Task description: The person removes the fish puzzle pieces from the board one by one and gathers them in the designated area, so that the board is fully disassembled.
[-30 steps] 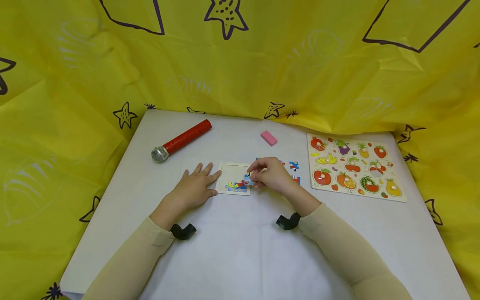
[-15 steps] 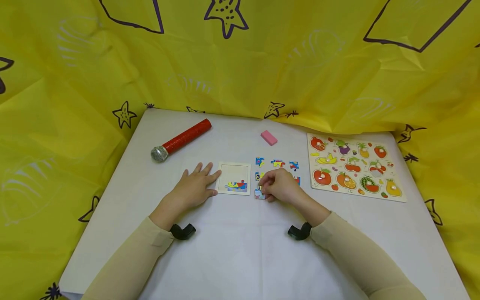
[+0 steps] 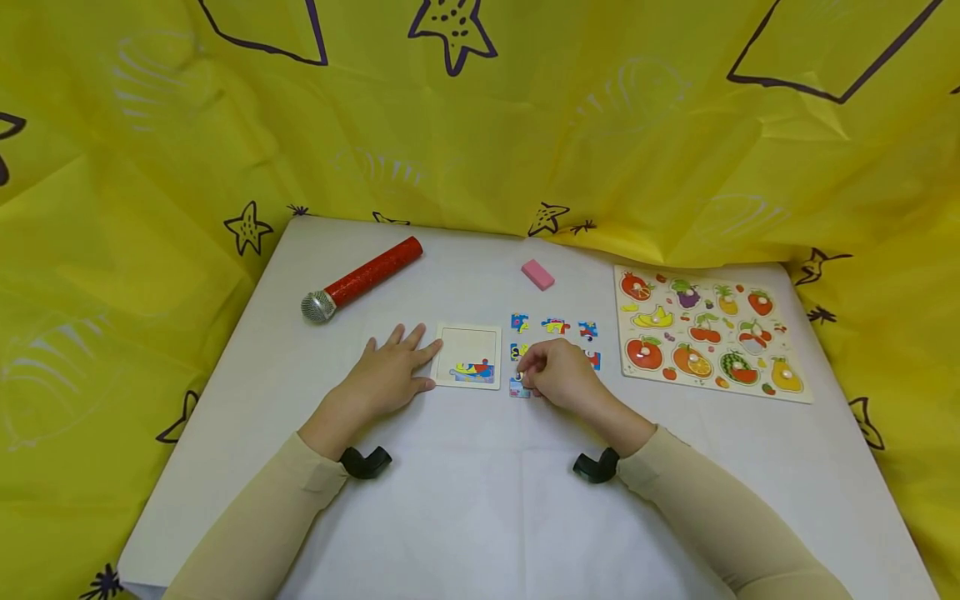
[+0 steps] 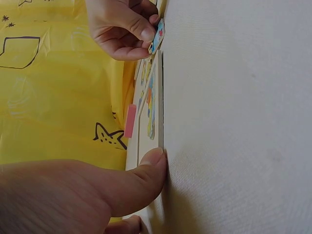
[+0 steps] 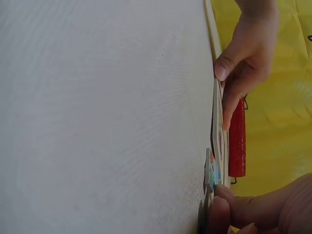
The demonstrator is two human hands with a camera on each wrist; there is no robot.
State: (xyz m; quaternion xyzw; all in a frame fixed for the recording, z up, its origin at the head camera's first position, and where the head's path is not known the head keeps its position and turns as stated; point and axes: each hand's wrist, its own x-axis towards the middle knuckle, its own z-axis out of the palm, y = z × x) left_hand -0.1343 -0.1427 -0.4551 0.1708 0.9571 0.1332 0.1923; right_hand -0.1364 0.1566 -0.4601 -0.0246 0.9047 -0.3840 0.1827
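Note:
My left hand (image 3: 390, 371) lies with spread, straight fingers on the table, its thumb and a fingertip touching the left edge of a small square puzzle tray (image 3: 468, 342). Some joined puzzle pieces (image 3: 472, 371) lie along the tray's bottom. To the right of the tray, my right hand (image 3: 562, 375) pinches a blue jigsaw piece (image 3: 517, 388) between thumb and fingers. The left wrist view shows this piece tilted, and the right wrist view shows it near the tray's end. Loose pieces (image 3: 556, 326) lie around the right hand, which partly covers some of them.
A red microphone (image 3: 367, 279) with a silver head lies at the back left. A pink eraser (image 3: 537, 275) lies behind the loose pieces. On the right is a fruit peg board (image 3: 708, 337). A yellow curtain (image 3: 480, 125) hangs behind the white table (image 3: 450, 517).
My right hand has moved right and slightly toward me, from over the tray's lower right corner to beside the loose pieces, with a puzzle piece in its fingers. The left hand has stayed put.

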